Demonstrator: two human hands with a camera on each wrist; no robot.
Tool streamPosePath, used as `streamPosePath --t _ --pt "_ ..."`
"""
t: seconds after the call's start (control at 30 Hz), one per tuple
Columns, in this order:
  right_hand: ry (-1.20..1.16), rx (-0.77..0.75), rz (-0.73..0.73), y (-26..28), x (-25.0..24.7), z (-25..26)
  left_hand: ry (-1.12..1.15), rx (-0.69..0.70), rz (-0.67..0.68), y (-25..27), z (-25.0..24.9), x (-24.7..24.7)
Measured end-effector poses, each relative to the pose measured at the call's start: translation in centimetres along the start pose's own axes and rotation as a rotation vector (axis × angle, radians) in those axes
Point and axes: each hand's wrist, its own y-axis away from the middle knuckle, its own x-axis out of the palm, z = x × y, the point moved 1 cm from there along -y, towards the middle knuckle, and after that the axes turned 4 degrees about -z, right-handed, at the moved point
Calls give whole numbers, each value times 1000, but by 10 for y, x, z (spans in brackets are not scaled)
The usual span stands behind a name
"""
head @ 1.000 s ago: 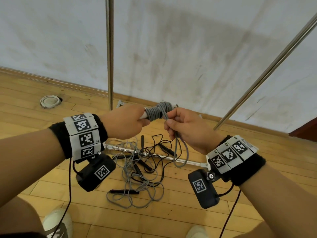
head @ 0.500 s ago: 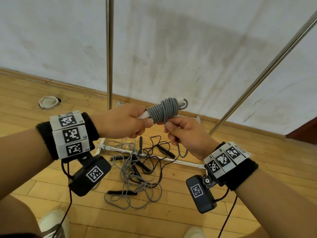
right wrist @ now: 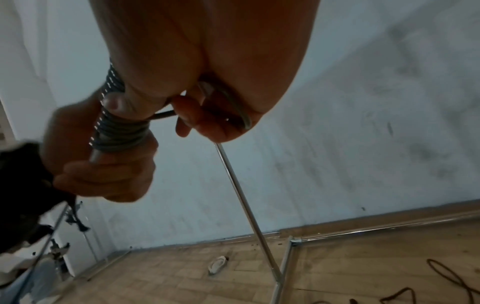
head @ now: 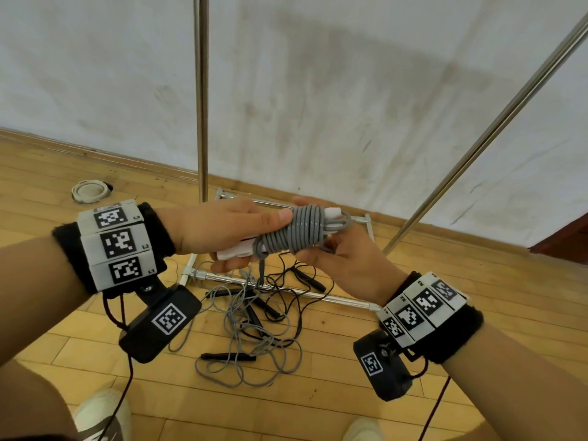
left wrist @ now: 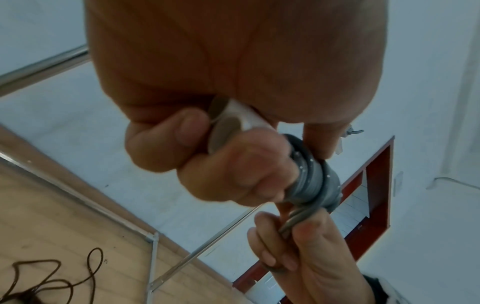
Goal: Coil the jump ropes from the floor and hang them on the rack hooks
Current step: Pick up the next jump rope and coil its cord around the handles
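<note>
A grey jump rope (head: 300, 232) is wound in tight turns round its white handles (head: 237, 252). My left hand (head: 222, 233) grips the handle end of this bundle, thumb against the coil (left wrist: 311, 176). My right hand (head: 337, 259) holds the bundle from below and pinches the loose grey rope end (left wrist: 293, 222) in its curled fingers; the coil (right wrist: 114, 131) shows dark beside them. A tangle of grey and black jump ropes (head: 254, 323) lies on the wooden floor below. No hooks are in view.
The metal rack's upright pole (head: 201, 97) stands just behind my hands, and a slanted pole (head: 477, 138) rises at right. The rack's base bar (head: 286, 289) crosses the floor under the tangle. A white ring (head: 89, 190) lies by the wall. My shoes (head: 101, 418) are at the bottom.
The last hanging length of grey rope has been wound up onto the bundle. Both hands have risen slightly, and my right hand now cradles the coil from below.
</note>
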Motion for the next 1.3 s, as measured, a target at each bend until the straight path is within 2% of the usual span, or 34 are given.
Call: streamPosePath --t 0.1,0.17,0.23,0.33,0.37,0.43,0.53,0.63,0.7,0.8,0.97,1.13,1.3 --pt "99 -63 22 -1 1 4 -26 -1 55 0 0 0" --pt "150 -52 30 -1 0 4 -108 11 46 2 1 3" --pt "141 -10 2 -1 -1 1 -148 26 -52 1 1 6" --pt "99 16 -42 -2 3 0 -177 124 -349 -5 -2 7" --pt "103 31 -54 -2 5 0 -160 161 -375 -6 -4 8" --pt "116 53 -85 -2 10 -2 -112 189 -310 -6 -6 14" --pt "183 60 -105 -2 16 -4 -240 129 -261 -6 0 22" --pt "260 68 -49 -5 17 -4 -306 147 -324 -10 4 23" --pt "220 108 25 -7 15 -2 -249 164 -366 -10 3 20" --pt "125 112 110 -6 5 3 -192 186 -359 -9 3 15" --pt "41 141 -47 -5 -15 10 -270 159 -335 -11 7 12" --pt "-37 123 -186 -4 -21 13 -280 129 -382 -16 10 14" --pt "-165 66 -252 -4 -24 17 -224 117 -409 -20 11 16"
